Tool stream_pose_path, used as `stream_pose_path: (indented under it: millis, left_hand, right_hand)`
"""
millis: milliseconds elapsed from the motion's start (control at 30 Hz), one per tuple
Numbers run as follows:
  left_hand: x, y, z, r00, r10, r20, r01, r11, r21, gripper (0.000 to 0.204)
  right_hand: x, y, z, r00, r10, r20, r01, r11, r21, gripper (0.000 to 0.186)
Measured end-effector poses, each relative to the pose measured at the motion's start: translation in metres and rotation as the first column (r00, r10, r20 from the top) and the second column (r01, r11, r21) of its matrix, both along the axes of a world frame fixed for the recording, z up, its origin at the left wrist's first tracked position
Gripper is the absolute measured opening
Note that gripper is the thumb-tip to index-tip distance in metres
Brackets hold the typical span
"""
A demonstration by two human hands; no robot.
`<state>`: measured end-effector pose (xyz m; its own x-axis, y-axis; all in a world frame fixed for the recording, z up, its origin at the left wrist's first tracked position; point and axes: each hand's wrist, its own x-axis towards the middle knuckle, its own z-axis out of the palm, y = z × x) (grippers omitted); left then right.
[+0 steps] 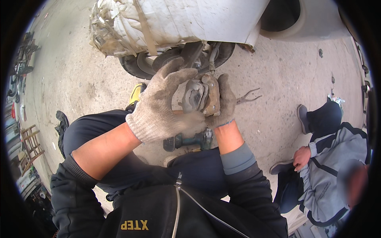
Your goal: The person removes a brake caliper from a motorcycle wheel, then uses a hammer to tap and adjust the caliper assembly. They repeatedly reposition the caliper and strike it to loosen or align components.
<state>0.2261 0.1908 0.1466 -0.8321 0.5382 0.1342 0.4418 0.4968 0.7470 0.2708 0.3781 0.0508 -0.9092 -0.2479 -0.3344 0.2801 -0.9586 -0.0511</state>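
Observation:
Both of my hands wear dirty grey knit gloves. My right hand (225,104) grips a rusty metal brake caliper (202,95) from its right side and holds it up in front of me. My left hand (162,104) is on the caliper's left side, fingers spread over its top and palm against it. The caliper sits just below the exposed wheel hub and suspension parts (190,55) of a white car (178,20).
A cordless power tool (190,141) lies on the concrete ground between my knees. Pliers (248,96) lie on the ground right of the caliper. A person in a grey jacket (333,174) squats at the right. A wooden chair (29,144) stands far left.

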Motion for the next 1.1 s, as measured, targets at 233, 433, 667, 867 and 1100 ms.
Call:
stream_pose_path:
  millis: [233, 433, 667, 867, 1100]
  left_hand:
    - [-0.007, 0.011, 0.011, 0.969, -0.049, 0.243, 0.090, 0.983, -0.161, 0.092]
    - [-0.009, 0.013, 0.006, 0.969, -0.056, 0.239, 0.098, 0.981, -0.168, 0.090]
    - [-0.006, 0.011, -0.003, 0.929, -0.076, 0.363, 0.103, 0.993, -0.056, 0.088]
    - [-0.008, 0.005, -0.007, 0.893, -0.070, 0.444, 0.113, 0.991, -0.070, 0.086]
    - [-0.009, 0.004, -0.007, 0.825, -0.066, 0.561, 0.121, 0.991, -0.063, 0.085]
  right_hand:
    - [0.000, 0.001, -0.003, 0.999, 0.012, -0.032, -0.010, 0.997, 0.073, 0.069]
    - [0.001, 0.001, -0.005, 0.999, 0.009, -0.049, -0.005, 0.996, 0.087, 0.066]
    - [0.001, 0.002, -0.008, 0.998, -0.004, -0.057, 0.017, 0.976, 0.215, 0.063]
    - [-0.001, 0.001, -0.016, 0.997, -0.017, 0.077, -0.008, 0.951, 0.310, 0.051]
    - [-0.001, -0.004, -0.013, 0.994, -0.036, 0.104, -0.015, 0.894, 0.449, 0.048]
